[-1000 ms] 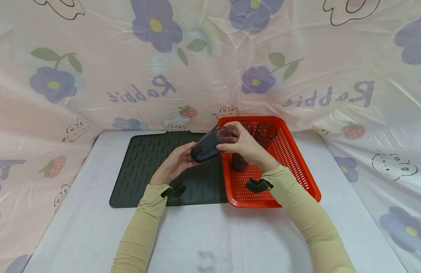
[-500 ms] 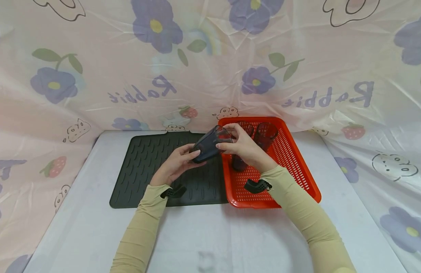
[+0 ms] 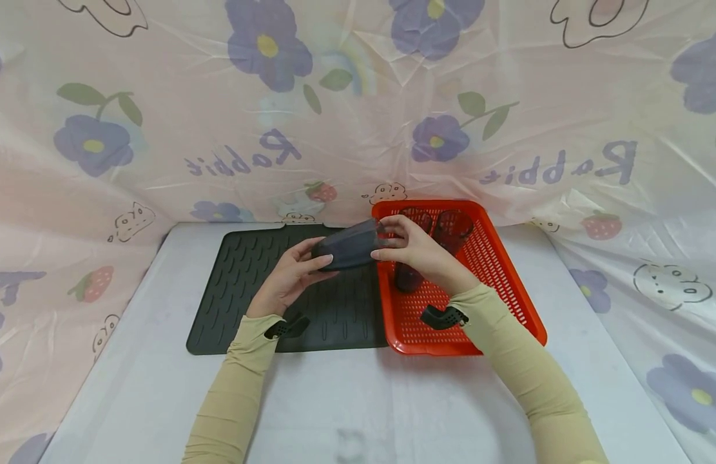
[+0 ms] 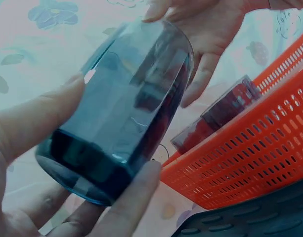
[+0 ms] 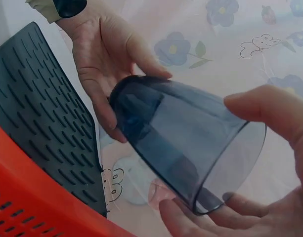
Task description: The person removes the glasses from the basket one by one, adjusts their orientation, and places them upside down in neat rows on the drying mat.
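Between both hands hangs a dark, see-through drinking glass (image 3: 347, 246), lying almost on its side above the inner edges of the mat and basket. My left hand (image 3: 289, 276) grips its thick base, thumb on the near side, as the left wrist view also shows. At the mouth end, my right hand (image 3: 418, 250) pinches the rim between thumb and fingers; the right wrist view shows the open rim (image 5: 231, 168) facing that palm. More dark glasses (image 3: 452, 231) lie in the red basket (image 3: 511, 283), partly hidden behind the right hand.
A dark green ridged drying mat (image 3: 236, 290) lies flat at the left, its right edge against the basket. Both are on a white-covered table (image 3: 334, 399). Behind them hangs a flowered curtain (image 3: 358, 129).
The glass has turned from a steep slant to nearly level. My left hand's thumb has closed over the base, and that hand has shifted slightly left. The right hand has barely moved.
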### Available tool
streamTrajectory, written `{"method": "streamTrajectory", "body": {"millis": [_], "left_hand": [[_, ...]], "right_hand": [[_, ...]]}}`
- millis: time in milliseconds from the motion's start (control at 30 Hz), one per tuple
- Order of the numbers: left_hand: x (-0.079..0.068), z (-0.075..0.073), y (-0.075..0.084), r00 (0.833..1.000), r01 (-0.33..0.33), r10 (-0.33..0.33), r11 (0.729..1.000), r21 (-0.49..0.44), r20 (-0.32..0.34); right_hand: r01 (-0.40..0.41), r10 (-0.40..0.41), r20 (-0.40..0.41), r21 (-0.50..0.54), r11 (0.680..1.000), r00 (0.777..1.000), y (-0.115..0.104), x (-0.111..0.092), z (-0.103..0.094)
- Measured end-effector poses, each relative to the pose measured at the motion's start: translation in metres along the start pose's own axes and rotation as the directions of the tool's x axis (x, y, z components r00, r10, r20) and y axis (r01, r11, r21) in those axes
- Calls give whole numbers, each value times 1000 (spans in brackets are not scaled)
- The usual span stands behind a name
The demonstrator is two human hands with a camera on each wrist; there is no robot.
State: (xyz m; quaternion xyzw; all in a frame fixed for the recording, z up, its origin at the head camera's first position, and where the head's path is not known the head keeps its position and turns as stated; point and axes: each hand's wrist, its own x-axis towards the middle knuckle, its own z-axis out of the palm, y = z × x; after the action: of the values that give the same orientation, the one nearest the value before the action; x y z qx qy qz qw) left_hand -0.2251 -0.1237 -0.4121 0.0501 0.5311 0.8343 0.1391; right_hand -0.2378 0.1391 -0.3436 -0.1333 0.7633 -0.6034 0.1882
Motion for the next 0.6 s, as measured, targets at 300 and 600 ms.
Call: {"method": "streamTrajectory", "body": {"millis": [300, 600], "left_hand": [[-2, 4, 4, 994, -79, 69, 990, -115, -90], [-6, -2, 7, 977, -181, 153, 965, -190, -150]], "right_hand": [[-32, 33, 24, -52, 998, 999, -1, -3, 3], [37, -33, 91, -40, 998, 995, 2, -9, -4]]}}
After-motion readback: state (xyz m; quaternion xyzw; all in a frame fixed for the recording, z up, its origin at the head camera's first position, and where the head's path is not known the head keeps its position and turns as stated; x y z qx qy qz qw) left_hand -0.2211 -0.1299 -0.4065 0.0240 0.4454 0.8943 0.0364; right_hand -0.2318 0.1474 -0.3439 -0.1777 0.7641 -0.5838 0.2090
